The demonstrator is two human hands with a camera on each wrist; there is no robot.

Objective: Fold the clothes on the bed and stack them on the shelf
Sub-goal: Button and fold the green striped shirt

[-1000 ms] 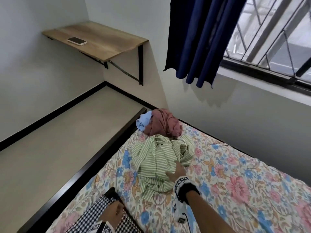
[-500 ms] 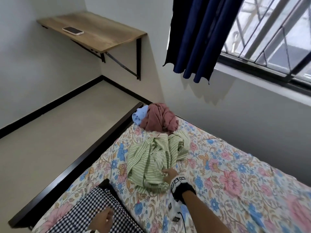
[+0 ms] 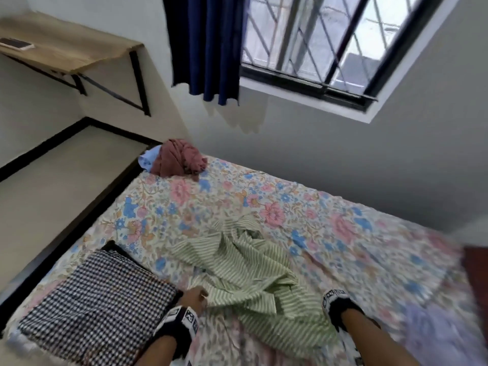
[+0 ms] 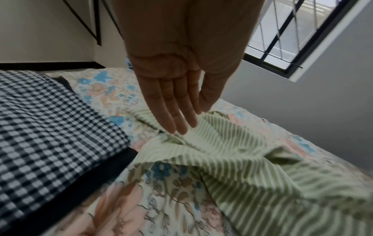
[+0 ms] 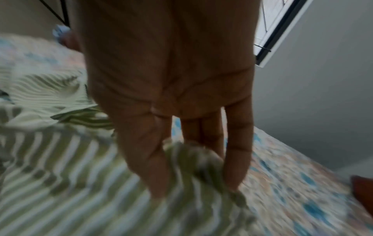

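A green striped garment [image 3: 245, 268] lies crumpled on the floral bed [image 3: 330, 207], near me. My right hand [image 5: 193, 159] pinches a bunch of this green striped cloth [image 5: 60, 175] between thumb and fingers; in the head view only its wrist band [image 3: 335, 299] shows. My left hand [image 4: 177, 124] has straight fingers, tips touching the striped cloth [image 4: 232, 143] at its left edge, and shows in the head view too [image 3: 195, 297]. A folded black-and-white checked garment [image 3: 97, 299] lies left of it. A maroon garment [image 3: 179, 159] on a light blue one [image 3: 148, 161] sits at the bed's far corner.
The wooden wall shelf [image 3: 66, 48] hangs at the upper left with a phone [image 3: 17, 44] on it. A black bed frame edge [image 3: 79, 225] borders bare floor on the left. A navy curtain [image 3: 206, 43] hangs by the barred window. A red-brown object [image 3: 475, 281] shows at far right.
The green striped garment has been dragged off the far pile toward me by my right hand. My left hand left the checked garment and reached the striped cloth's edge.
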